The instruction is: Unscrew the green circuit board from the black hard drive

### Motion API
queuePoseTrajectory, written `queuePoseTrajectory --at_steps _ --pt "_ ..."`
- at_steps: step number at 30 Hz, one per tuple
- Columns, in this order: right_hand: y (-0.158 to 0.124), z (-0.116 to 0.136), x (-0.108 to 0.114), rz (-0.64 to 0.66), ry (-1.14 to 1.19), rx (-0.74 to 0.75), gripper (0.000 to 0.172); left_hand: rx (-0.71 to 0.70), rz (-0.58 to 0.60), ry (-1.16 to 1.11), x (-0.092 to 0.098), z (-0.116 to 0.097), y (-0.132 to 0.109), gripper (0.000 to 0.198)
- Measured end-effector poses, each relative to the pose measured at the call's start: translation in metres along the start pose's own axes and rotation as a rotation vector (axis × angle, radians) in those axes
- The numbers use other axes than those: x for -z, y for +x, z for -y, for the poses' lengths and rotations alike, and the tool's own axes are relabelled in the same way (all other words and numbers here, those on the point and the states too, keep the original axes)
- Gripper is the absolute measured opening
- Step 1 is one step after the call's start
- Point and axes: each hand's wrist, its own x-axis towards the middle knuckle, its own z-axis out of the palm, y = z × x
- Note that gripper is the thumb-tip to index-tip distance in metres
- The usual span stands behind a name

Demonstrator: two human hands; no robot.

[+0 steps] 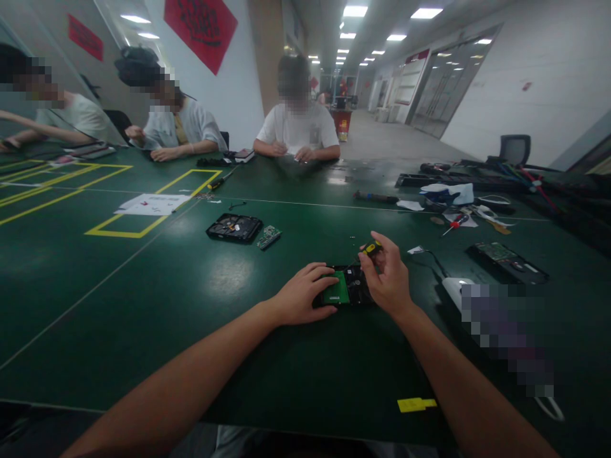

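Note:
A hard drive (357, 289) with a green circuit board (335, 291) lies flat on the table in front of me. My left hand (305, 294) grips its left end, fingers over the board and thumb along the near edge. Above the drive's right part, my right hand (389, 280) is closed round a screwdriver (370, 248) with a yellow and black handle. Its thin shaft slants down to the left toward the drive; where the tip rests I cannot make out. Tiny bits, perhaps screws, lie just beyond the drive.
Left of centre sit another hard drive (233, 228) and a loose circuit board (269, 237). On the right are a third drive (508, 262), a pale pouch-like item (496, 337), partly blurred, and a red-handled screwdriver (456, 222). A yellow tag (416, 405) lies near the front edge. Several people sit across.

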Motion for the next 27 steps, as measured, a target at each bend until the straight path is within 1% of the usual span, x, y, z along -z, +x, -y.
queuePoseTrajectory --at_steps 10,14,17,23,27 --pt "0.0003 -0.0007 -0.0006 -0.007 -0.013 -0.002 0.058 -0.024 -0.01 0.002 0.0003 0.0009 -0.0005 0.065" --pt "0.0005 0.0026 -0.0008 -0.017 0.008 -0.013 0.057 -0.007 -0.01 -0.004 -0.0002 0.0009 0.0 0.065" --pt "0.0003 0.0057 -0.0008 -0.024 0.02 -0.018 0.058 -0.02 -0.02 -0.006 0.0004 0.0007 -0.0001 0.065" --pt "-0.0002 0.0065 -0.0006 0.034 -0.006 0.007 0.059 -0.025 -0.008 0.02 0.002 -0.0008 -0.0005 0.063" --pt "-0.0001 0.0072 -0.0003 0.034 0.03 -0.012 0.059 -0.009 -0.012 0.01 0.003 -0.0023 -0.0005 0.058"
